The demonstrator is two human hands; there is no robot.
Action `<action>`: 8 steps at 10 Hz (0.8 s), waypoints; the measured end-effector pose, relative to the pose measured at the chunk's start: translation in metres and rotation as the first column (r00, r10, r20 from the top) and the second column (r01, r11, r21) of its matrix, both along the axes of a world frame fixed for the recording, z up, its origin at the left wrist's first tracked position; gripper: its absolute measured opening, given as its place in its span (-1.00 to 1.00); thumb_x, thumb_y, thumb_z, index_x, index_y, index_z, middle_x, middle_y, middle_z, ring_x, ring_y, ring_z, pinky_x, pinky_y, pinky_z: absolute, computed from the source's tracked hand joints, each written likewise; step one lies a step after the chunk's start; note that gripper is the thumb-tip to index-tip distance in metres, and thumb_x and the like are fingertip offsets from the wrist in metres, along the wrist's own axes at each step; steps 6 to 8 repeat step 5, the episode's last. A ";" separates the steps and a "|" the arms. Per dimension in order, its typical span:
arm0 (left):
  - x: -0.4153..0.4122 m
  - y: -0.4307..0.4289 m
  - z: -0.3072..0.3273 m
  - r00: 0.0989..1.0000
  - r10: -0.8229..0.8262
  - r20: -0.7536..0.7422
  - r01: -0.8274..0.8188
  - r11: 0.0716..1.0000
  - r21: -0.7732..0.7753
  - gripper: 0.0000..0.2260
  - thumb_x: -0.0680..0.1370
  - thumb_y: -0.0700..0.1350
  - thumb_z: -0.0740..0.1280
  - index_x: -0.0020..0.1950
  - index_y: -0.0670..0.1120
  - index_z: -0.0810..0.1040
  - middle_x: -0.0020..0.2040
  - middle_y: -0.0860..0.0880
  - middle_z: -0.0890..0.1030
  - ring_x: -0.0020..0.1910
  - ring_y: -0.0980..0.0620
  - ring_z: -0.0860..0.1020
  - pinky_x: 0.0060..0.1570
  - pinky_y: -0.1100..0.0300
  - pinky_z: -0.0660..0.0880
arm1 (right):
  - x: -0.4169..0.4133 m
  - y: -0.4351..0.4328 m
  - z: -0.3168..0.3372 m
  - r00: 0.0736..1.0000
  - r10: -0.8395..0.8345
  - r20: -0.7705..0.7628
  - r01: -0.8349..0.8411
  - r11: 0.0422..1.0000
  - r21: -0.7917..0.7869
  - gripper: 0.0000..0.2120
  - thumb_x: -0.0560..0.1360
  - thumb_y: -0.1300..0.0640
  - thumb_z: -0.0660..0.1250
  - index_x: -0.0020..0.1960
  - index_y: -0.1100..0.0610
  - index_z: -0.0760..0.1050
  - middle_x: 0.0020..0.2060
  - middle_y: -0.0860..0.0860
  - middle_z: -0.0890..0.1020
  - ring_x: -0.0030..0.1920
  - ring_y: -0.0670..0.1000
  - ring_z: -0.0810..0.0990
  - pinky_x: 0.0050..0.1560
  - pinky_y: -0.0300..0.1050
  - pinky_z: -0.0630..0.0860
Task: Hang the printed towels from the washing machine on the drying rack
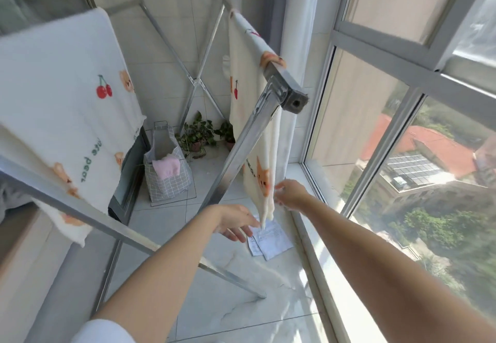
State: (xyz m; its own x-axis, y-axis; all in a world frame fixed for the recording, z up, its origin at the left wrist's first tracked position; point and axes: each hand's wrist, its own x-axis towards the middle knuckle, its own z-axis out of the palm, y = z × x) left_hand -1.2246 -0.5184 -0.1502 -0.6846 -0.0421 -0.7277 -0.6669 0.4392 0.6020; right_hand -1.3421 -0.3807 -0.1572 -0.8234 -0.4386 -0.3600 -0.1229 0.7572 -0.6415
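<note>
Over the left bar of the rack [279, 88] hangs L towel [67, 96], printed w/ cherries and bears. Behind it, on the floor: basket [166, 181] w/ pink cloth [166, 167] in it, then plants [197, 134] by the wall. R towel [249, 74] is draped over the right bar, hanging straight down. L hand [234, 220] is at its btm corner, fingers straight, gripping nothing. Papers [271, 240] lie on the floor below. R hand [292, 195] is at the towel's right edge; too blurred to tell if it pinches. Window [381, 55] far right.
</note>
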 end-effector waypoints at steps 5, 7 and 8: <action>-0.027 -0.040 0.238 0.948 -0.085 -0.306 -0.024 0.942 -0.336 -0.86 0.60 -0.10 0.23 0.07 -0.11 0.52 -0.20 -0.05 0.58 -0.30 0.07 0.57 -0.39 0.32 0.39 | -0.050 -0.021 0.249 0.920 -0.072 -0.386 -0.043 0.959 -0.282 -0.75 0.55 0.28 0.24 0.18 0.26 0.57 0.11 0.22 0.65 -0.05 0.07 0.60 -0.10 -0.08 0.58; -0.027 -0.040 0.238 0.948 -0.085 -0.306 -0.024 0.942 -0.336 -0.86 0.60 -0.10 0.23 0.07 -0.11 0.52 -0.20 -0.05 0.58 -0.30 0.07 0.57 -0.39 0.32 0.39 | -0.050 -0.021 0.249 0.920 -0.072 -0.386 -0.043 0.959 -0.282 -0.75 0.55 0.28 0.24 0.18 0.26 0.57 0.11 0.22 0.65 -0.05 0.07 0.60 -0.10 -0.08 0.58; -0.027 -0.040 0.238 0.948 -0.085 -0.306 -0.024 0.942 -0.336 -0.86 0.60 -0.10 0.23 0.07 -0.11 0.52 -0.20 -0.05 0.58 -0.30 0.07 0.57 -0.39 0.32 0.39 | -0.050 -0.021 0.249 0.920 -0.072 -0.386 -0.043 0.959 -0.282 -0.75 0.55 0.28 0.24 0.18 0.26 0.57 0.11 0.22 0.65 -0.05 0.07 0.60 -0.10 -0.08 0.58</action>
